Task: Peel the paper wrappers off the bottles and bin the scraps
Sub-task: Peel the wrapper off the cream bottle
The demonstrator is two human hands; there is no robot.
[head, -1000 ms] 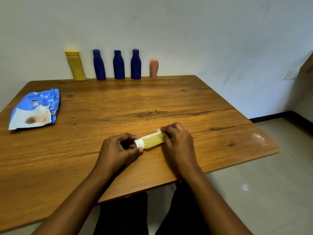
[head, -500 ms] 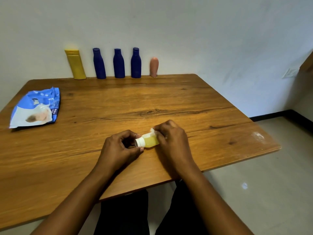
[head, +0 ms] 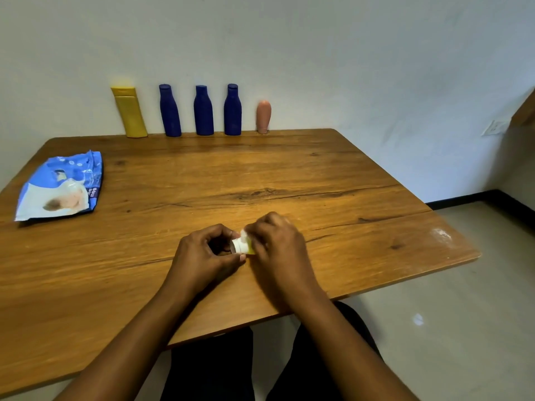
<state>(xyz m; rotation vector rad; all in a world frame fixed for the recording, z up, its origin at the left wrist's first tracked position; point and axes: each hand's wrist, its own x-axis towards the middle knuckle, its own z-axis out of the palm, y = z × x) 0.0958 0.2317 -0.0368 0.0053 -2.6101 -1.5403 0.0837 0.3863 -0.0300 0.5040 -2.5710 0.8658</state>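
Near the brown wooden table's (head: 333, 175) near edge, one small yellow white-capped bottle (head: 242, 246) is held sideways: the left hand (head: 202, 256) curls round its cap end, the right hand (head: 279, 247) grips its body, pinching white paper (head: 245, 234). Along the far edge stand one tall yellow bottle (head: 130, 112), three dark blue bottles (head: 203, 111), one pink tube (head: 263, 115); one blue-and-white pouch (head: 59, 186) lies at the left edge.

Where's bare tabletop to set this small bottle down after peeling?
Widest bare table: between the bottle row at the wall and the left hand. Also free: right of the right hand out to the white smudge, and the left side nearer than the blue pouch. Crowded: the back edge, and where both hands hold the small bottle.
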